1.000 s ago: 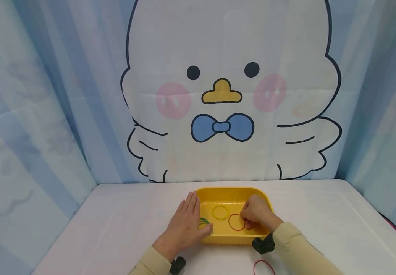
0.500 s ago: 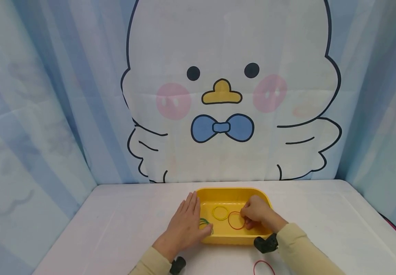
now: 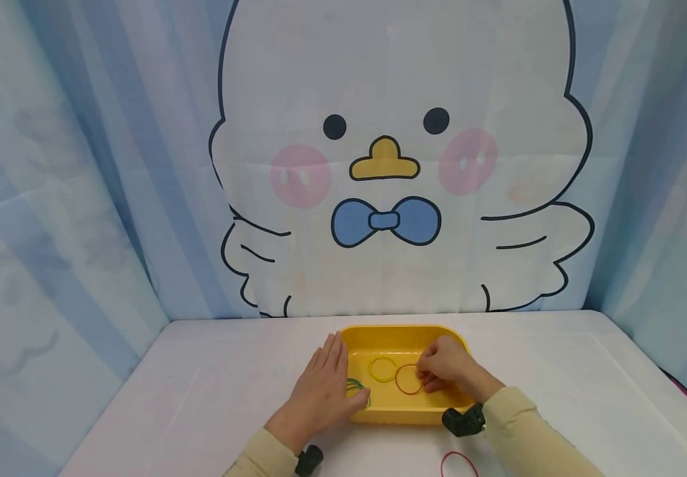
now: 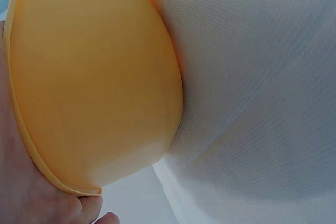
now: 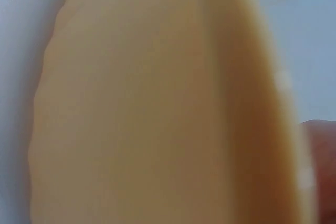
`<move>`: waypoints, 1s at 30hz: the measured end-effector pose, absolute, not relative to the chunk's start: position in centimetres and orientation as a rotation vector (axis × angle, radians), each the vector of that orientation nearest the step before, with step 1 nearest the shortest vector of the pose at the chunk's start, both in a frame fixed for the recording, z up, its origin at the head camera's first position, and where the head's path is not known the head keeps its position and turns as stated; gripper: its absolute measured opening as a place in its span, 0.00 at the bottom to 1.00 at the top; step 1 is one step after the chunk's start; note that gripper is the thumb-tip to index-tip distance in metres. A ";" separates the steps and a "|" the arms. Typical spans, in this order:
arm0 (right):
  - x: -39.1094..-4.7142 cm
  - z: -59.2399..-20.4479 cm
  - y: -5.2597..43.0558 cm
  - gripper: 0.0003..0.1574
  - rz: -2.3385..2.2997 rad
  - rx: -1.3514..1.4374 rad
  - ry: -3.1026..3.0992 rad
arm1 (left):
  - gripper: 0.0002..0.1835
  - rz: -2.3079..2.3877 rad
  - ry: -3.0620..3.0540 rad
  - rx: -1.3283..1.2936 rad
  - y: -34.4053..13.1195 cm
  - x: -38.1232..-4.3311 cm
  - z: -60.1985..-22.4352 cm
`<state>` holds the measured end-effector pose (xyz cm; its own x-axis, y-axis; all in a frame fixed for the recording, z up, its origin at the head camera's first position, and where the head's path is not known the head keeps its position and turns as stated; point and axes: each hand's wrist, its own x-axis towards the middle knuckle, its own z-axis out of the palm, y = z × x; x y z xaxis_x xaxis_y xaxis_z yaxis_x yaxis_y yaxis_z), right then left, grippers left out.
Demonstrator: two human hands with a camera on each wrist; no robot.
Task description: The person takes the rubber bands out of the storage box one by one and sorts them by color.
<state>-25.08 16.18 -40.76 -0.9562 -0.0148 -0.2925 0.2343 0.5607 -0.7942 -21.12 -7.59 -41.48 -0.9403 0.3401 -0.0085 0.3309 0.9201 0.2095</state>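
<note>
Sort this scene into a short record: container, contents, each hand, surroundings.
Container: yellow tray on white table
Inside: green loops at left, yellow loop or loops mid-tray, one red loop
Right hand: pinches that red loop
Left hand: fingers straight, at tray's left rim
In front: another red loop, cut by frame edge
Behind: cartoon bird on cloth

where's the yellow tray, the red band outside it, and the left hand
Yellow tray (image 3: 399,417): head view, on its near outer wall.
Red band (image 3: 454,452): head view, on the far edge of its loop.
Left hand (image 3: 321,387): head view, on its back.
</note>
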 end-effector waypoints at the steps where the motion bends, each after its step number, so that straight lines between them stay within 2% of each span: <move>1: -25.1 -40.8 16.2 0.06 -1.353 0.182 2.528 | 0.49 0.319 3.034 0.529 -7.6 -21.1 -41.5; 30: -24.0 -39.8 16.8 0.11 -1.524 0.120 2.476 | 0.49 0.341 3.037 0.527 -7.5 -21.1 -41.5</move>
<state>-24.04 16.78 -39.83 -0.9699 -0.0513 -0.2381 0.1894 0.4552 -0.8700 -21.07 -7.54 -41.46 -0.9415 0.3370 -0.0021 0.3281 0.9181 0.2224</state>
